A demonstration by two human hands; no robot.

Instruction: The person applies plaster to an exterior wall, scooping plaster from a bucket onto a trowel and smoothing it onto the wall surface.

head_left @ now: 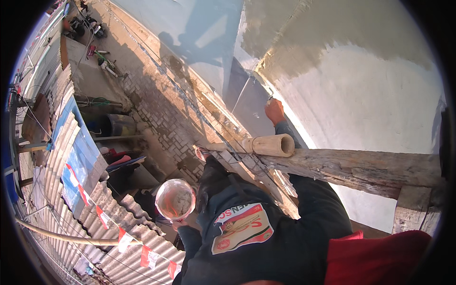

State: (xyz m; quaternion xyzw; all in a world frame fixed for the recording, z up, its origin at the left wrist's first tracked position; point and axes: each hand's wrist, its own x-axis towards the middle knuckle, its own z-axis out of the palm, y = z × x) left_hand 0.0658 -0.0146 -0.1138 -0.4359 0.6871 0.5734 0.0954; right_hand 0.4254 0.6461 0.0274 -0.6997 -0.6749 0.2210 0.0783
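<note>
My right hand (274, 112) is closed around a small tool (270, 99) at the pale wall's corner edge; its kind is too small to make out. Beside it, the wall (361, 90) carries a darker, damp-looking greyish patch (327, 28) above a whitish area. Down at the left, my left hand (177, 224) grips a whitish bucket (175, 199) at its near side, most of the fingers hidden beneath it. Pale, smeared contents with reddish streaks show inside the bucket. The bucket hangs out beside my body, well apart from the wall.
A bamboo pole (266, 145) and a rough timber beam (346, 168) cross between me and the wall. My foot (202, 153) rests high above a paved alley (166, 128). Corrugated roofing (52, 142), red-and-white bunting (124, 239) and a bicycle (107, 64) lie to the left.
</note>
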